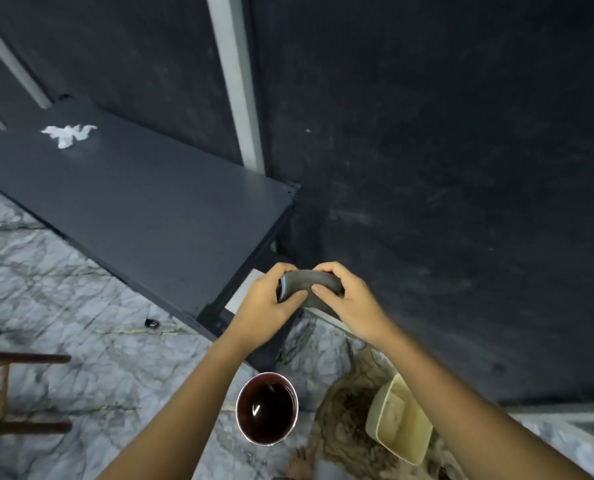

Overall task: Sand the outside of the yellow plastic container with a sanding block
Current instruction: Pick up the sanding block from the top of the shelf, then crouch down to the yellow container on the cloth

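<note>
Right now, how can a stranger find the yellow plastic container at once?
Start from the marbled floor at the person's feet, lower right. The yellow plastic container sits there, tilted, partly under the right forearm. Unlike the round tin of dark liquid beside it, it is rectangular and pale.

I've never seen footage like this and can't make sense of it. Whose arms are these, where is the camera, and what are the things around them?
There is no machine: a person wears a camera on the head, looking forward and down, so you see that person's own arms. The left hand and right hand together grip a dark grey sanding block, seemingly wrapped in a sheet. Below, on the marbled floor, stands a round can with dark red inside. The yellow plastic container lies tilted to its right, partly behind the right forearm and not yet touched. A dark panel bears a crumpled white scrap.
</note>
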